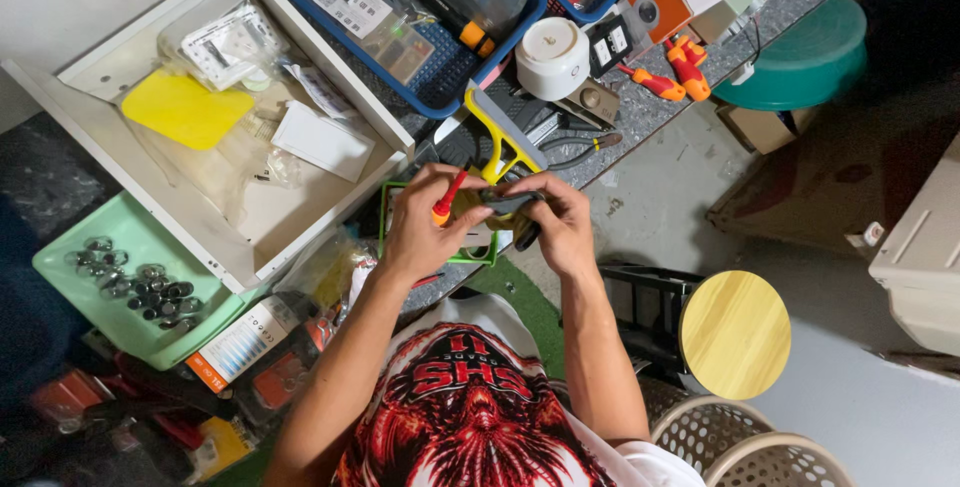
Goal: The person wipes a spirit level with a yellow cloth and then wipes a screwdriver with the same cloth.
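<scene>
Left hand (422,222) pinched a red-and-orange screwdriver (447,199), right hand (558,219) gripped a small dark part (508,202), both meeting above a green tray (386,209) on the cluttered workbench (650,112)

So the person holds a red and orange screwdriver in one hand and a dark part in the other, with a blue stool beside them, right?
Not quite: the stool has a round pale wooden top, not blue, as the head view shows. The left hand does hold the red and orange screwdriver, and the right hand holds the dark part.

Grey floor (850,407), round wooden stool (735,334), speckled worktop (650,112).
</scene>
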